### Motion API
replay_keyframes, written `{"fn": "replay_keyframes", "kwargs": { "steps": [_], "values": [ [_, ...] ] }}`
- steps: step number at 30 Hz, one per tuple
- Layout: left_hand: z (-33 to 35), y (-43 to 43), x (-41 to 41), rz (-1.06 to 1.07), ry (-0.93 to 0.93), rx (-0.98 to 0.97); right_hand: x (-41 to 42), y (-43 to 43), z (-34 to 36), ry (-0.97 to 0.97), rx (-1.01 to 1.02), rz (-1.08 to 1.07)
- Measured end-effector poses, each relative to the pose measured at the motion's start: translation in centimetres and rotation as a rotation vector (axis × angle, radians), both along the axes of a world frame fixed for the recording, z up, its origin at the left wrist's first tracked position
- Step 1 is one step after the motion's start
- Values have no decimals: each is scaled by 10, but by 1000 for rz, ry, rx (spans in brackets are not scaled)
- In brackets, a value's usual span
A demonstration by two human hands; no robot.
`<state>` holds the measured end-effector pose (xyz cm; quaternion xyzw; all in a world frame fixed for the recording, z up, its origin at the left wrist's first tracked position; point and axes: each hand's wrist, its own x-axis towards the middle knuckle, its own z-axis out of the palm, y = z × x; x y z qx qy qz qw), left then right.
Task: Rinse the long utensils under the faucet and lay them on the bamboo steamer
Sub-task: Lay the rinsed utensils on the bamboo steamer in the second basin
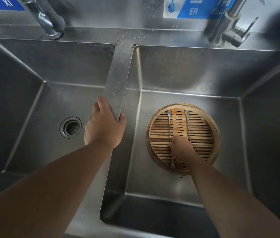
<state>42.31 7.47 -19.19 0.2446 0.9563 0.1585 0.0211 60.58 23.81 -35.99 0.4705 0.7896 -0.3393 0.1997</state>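
Note:
A round bamboo steamer [211, 127] sits on the floor of the right sink basin. Two long twisted metal utensils lie side by side on its slats, spoon ends pointing away from me: the left utensil [169, 124] shows a small fork tip near the steamer's front rim, the right utensil [187, 124] runs under my hand. My right hand [181, 148] rests on the slats over the lower shafts of both, fingers curled; whether it grips either one is hidden. My left hand [104, 125] holds the steel divider [118, 78] between the basins, thumb on the right side.
The left basin has a round drain [70, 127]. One faucet [46, 19] stands behind the left basin and another faucet [228, 28] with a lever behind the right. No water runs. Droplets lie on the divider. Blue signs hang on the back wall.

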Motion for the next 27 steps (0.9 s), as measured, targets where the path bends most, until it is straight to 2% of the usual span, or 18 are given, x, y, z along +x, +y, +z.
{"fn": "replay_keyframes", "kwargs": {
  "steps": [18,27],
  "values": [
    [0,0,-2,-6,-10,-4,-3,6,2,21,-27,6],
    [3,0,-1,-6,-12,-3,-3,-2,-1,80,-109,-193]
  ]
}}
